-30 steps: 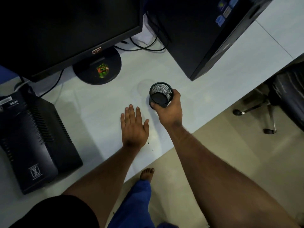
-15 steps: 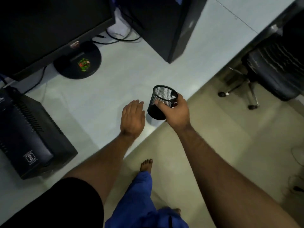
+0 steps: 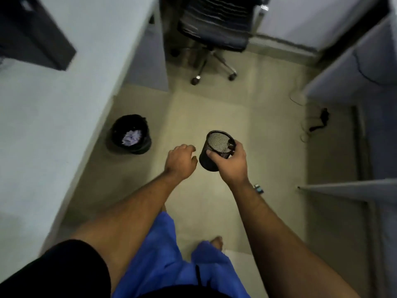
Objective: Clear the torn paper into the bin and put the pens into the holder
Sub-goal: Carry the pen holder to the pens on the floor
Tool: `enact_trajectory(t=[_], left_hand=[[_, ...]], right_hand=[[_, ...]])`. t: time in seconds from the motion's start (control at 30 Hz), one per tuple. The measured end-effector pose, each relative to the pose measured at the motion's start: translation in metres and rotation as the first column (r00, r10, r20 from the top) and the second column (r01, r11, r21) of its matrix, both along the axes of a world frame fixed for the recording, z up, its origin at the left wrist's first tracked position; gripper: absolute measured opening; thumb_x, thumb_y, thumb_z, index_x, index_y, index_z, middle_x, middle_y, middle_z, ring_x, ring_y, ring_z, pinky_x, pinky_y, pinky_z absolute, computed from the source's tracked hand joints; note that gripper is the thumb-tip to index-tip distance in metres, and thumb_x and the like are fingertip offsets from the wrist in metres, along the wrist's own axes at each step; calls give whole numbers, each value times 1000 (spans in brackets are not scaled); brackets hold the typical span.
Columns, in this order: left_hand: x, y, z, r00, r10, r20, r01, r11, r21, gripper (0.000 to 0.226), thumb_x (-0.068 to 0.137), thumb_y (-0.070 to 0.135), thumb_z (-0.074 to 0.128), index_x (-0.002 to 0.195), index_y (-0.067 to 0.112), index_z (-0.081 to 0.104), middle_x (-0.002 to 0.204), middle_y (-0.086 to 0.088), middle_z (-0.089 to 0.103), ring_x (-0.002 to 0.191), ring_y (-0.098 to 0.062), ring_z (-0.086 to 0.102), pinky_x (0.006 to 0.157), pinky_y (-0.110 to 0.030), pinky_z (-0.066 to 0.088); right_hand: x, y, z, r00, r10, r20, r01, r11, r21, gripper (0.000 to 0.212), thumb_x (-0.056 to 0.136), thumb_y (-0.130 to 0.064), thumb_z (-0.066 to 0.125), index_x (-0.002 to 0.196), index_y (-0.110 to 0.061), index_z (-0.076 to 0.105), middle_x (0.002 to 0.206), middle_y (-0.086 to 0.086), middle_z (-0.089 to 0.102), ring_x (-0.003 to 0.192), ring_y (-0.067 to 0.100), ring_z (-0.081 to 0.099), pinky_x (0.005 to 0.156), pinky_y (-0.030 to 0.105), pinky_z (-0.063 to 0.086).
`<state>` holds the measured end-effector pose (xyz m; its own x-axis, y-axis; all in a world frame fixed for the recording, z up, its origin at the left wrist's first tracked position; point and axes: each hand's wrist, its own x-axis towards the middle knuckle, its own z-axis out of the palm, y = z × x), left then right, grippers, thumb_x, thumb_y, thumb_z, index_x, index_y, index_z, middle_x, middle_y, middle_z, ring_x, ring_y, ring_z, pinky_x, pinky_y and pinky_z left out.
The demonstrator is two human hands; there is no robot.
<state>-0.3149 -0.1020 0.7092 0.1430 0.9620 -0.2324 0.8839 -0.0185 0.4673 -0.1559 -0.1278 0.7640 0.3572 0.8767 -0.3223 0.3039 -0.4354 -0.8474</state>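
Bin stood on floor just beside desk edge, torn paper inside. Office chair stood farther back, well apart from bin. Right hand gripped black mesh holder above floor, fingers curled round its wall, holder tilted. Left hand hung just beside holder, fingers loosely curled, holding nothing.

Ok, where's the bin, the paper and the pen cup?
bin (image 3: 140, 145), head view, on its black side wall.
paper (image 3: 131, 137), head view, middle of the pale heap.
cup (image 3: 217, 139), head view, inside mesh wall.
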Motion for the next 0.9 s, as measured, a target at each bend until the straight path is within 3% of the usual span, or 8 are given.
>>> enact_trajectory(t=[0.13, 0.23, 0.4, 0.53, 0.7, 0.9], left_hand=[[95, -15, -14, 993, 42, 107, 1, 927, -375, 28, 86, 34, 62, 108, 17, 67, 111, -8, 69, 102, -27, 63, 86, -31, 50], [149, -23, -25, 984, 55, 167, 26, 894, -448, 23, 85, 32, 63, 102, 17, 70, 109, -7, 70, 98, -25, 64, 81, -26, 48], [216, -11, -69, 981, 66, 183, 39, 854, -519, 18, 86, 25, 62, 97, 14, 71, 107, -8, 71, 98, -27, 65, 82, -28, 50], [271, 16, -135, 974, 47, 221, 96, 801, -591, 12, 86, 22, 65, 93, 14, 70, 104, -11, 71, 95, -27, 65, 80, -28, 49], [325, 20, -219, 948, 164, 271, 84, 696, -713, 10, 86, 15, 58, 79, 19, 63, 77, -4, 63, 73, -21, 58, 60, -24, 44], [384, 15, -389, 974, 110, 198, 67, 693, -718, 9, 80, 20, 60, 72, 19, 64, 81, -3, 66, 79, -24, 62, 71, -29, 48]], right_hand=[[96, -49, -20, 991, -125, -41, 124, 992, -39, 81, 61, -39, 86, 130, -23, 46, 120, -7, 61, 109, 14, 62, 98, 36, 53], [141, -66, -34, 982, -174, -66, 170, 983, -67, 84, 63, -37, 87, 134, -20, 45, 123, -6, 61, 113, 14, 61, 98, 32, 52], [192, -73, -79, 942, -327, -77, 313, 937, -151, 85, 61, -40, 86, 133, -23, 46, 125, -4, 61, 114, 15, 60, 99, 38, 53], [233, -71, -146, 865, -500, -40, 478, 846, -238, 82, 60, -32, 87, 130, -18, 47, 121, 1, 62, 110, 20, 62, 98, 41, 54], [273, -62, -238, 772, -635, -24, 597, 737, -318, 78, 60, -29, 84, 128, -18, 48, 115, 1, 64, 104, 21, 64, 93, 40, 56], [319, -79, -398, 700, -714, 31, 684, 657, -319, 86, 51, -37, 82, 129, -21, 49, 118, 0, 64, 106, 20, 64, 95, 42, 55]])
